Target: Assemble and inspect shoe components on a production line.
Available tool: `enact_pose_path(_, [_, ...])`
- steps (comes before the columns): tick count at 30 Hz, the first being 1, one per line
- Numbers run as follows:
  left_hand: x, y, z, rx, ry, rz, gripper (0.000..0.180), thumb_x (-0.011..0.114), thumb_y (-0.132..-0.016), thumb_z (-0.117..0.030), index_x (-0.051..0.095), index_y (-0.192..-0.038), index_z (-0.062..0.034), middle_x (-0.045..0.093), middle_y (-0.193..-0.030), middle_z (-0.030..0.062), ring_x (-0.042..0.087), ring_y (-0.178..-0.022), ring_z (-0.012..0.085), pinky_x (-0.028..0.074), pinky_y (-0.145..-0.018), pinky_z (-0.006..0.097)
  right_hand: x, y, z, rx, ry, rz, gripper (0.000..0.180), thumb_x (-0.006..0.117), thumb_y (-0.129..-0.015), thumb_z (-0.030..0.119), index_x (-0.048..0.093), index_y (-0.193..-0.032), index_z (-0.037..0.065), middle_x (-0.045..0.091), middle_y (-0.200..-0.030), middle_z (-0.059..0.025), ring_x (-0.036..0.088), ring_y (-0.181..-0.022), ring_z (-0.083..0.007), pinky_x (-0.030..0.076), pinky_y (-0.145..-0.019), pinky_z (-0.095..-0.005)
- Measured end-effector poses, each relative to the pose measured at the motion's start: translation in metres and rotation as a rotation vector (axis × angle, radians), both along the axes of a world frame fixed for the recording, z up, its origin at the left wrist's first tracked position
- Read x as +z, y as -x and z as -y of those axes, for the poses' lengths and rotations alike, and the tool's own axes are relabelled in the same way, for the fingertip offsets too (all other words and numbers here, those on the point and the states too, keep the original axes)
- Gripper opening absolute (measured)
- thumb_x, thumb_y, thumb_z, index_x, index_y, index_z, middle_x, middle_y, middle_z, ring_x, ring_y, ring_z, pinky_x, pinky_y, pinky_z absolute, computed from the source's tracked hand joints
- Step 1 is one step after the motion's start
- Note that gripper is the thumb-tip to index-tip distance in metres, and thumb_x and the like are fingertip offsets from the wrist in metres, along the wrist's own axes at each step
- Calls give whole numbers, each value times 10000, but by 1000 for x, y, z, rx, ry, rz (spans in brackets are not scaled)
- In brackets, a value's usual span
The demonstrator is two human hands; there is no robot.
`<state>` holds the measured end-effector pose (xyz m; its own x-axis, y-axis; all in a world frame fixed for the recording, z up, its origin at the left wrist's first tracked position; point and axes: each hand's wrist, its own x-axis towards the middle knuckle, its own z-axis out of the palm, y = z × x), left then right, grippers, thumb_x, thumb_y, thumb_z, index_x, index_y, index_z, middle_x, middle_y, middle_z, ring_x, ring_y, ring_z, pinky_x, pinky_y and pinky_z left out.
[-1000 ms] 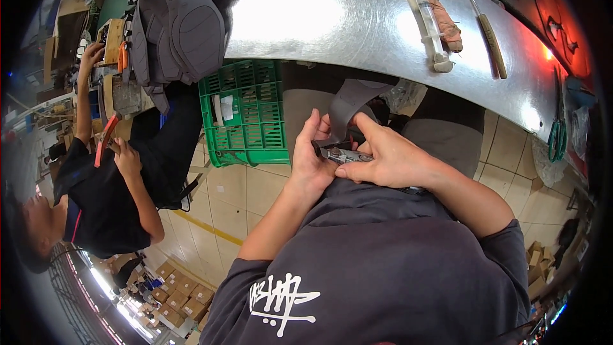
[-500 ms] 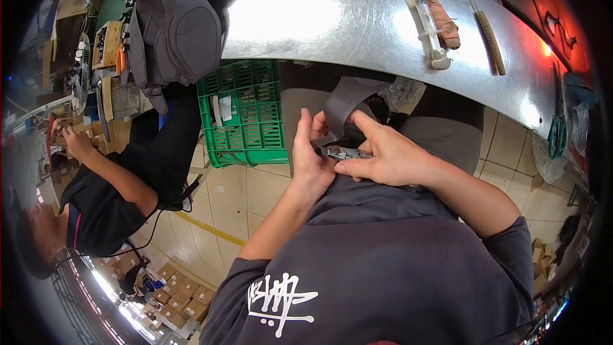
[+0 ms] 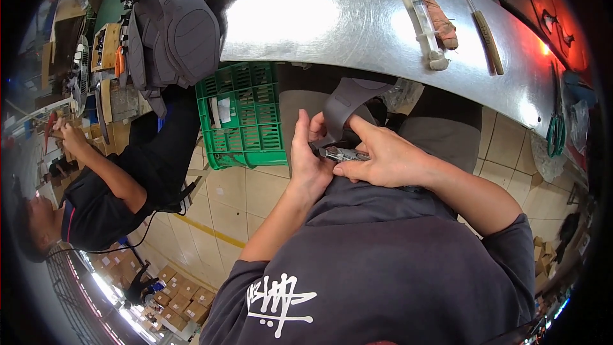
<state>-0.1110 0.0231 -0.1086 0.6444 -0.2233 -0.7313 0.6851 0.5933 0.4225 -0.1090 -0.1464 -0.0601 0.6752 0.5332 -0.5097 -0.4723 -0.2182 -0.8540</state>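
Looking down from my head, my left hand [image 3: 308, 161] and my right hand [image 3: 383, 161] meet just above my lap, below the edge of the shiny metal table [image 3: 357, 19]. My left hand is curled shut on the lower end of a grey strap [image 3: 345, 105] that rises from my fingers toward the table edge, thumb and fingers pinched around it. My right hand lies across a small pair of metal pliers [image 3: 337, 153], fingers folded over the handles and the forefinger stretched out along the strap; the tool's tip sits right where the strap meets my left hand, though I cannot tell whether its nose is biting the fabric, since my fingers cover that spot. A green plastic crate [image 3: 241, 115] stands on the tiled floor just left of my knees. On the table's left end lies a grey backpack [image 3: 175, 22]; further right rest a clear syringe-like tube [image 3: 423, 19] and a knife with a wooden handle [image 3: 485, 32]. To my left, another person in a dark shirt [image 3: 96, 204] bends over a cluttered bench, well apart from me.
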Motion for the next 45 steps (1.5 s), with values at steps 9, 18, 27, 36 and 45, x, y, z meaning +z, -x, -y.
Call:
enact_pose_path(9, [-8, 2, -2, 8, -35, 3, 506, 394, -973, -541, 642, -1062, -109, 659, -899, 71, 617, -788, 194, 515, -722, 344, 2, -1, 2, 19, 19, -62, 611, 676, -863, 108, 343, -1367, 18, 633, -797, -94, 588, -694, -112, 479, -641, -295])
enact_pose_path(18, [-16, 4, -6, 30, -17, 20, 501, 383, -982, -526, 646, -1049, -106, 663, -898, 69, 621, -796, 199, 518, -729, 348, -1, 0, 0, 28, 51, -16, 618, 681, -844, 115, 364, -1366, 18, 643, -843, -116, 611, -724, -134, 492, -673, -318])
enact_pose_path(27, [-13, 3, -5, 23, -31, 10, 513, 381, -978, -534, 648, -1043, -100, 661, -902, 71, 618, -806, 200, 513, -742, 349, -3, 0, 0, 55, 95, -8, 614, 684, -837, 121, 383, -1365, 33, 653, -929, -141, 632, -794, -155, 507, -740, -333])
enact_pose_path(36, [-18, 5, -7, 5, -6, 37, 529, 359, -984, -532, 648, -1046, -93, 654, -885, 76, 610, -786, 203, 510, -729, 350, -9, 3, 1, 36, 108, 58, 547, 713, -791, 275, 469, -1188, -12, 628, -1063, -233, 624, -995, -368, 468, -843, -416])
enact_pose_path(45, [-4, 0, 0, 35, -23, 18, 520, 352, -986, -538, 641, -1023, -107, 660, -912, 71, 614, -814, 188, 505, -748, 346, -1, 8, 0, -69, 202, 162, 569, 733, -803, 153, 396, -1241, 14, 663, -834, -171, 659, -751, -239, 495, -681, -370])
